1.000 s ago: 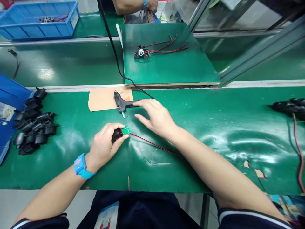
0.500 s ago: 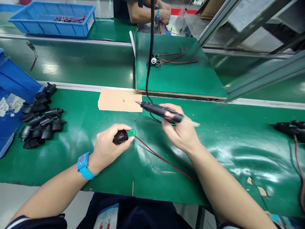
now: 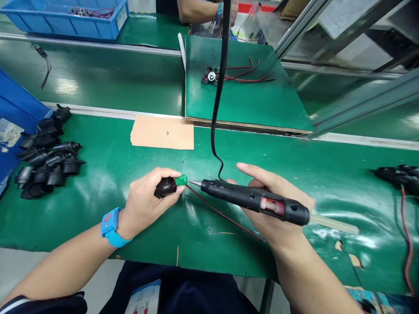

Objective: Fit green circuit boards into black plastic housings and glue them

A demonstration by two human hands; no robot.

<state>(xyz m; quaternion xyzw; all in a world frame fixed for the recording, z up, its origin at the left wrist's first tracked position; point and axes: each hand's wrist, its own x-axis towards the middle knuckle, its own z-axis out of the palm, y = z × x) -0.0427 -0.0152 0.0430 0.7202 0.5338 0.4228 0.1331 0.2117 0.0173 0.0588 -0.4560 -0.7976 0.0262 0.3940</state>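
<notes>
My left hand [image 3: 147, 198], with a blue wrist strap [image 3: 113, 227], is closed around a black plastic housing [image 3: 165, 187]. Its thumb and index finger pinch a small green circuit board [image 3: 181, 180] at the housing's open end. A thin red and black wire [image 3: 225, 215] trails from the board across the mat. In my right hand [image 3: 275, 196] lies a black pen-shaped hot glue gun [image 3: 242, 195], a translucent glue stick [image 3: 335, 223] jutting from its rear. The gun's metal tip points left, right beside the board; I cannot tell whether they touch. Some right-hand fingers are hidden beneath the gun.
Black housings [image 3: 49, 168] are heaped at left by a blue bin [image 3: 16, 104]. A cardboard piece [image 3: 162, 133] lies ahead. Wired boards [image 3: 212, 76] rest on a raised green board [image 3: 248, 102]. The gun's black cable [image 3: 218, 109] hangs down. Opposite, a co-worker's arm [image 3: 198, 11] shows.
My right hand has brought the glue gun down and toward me, its tip now beside the circuit board. My left hand keeps its hold. The view has tilted slightly.
</notes>
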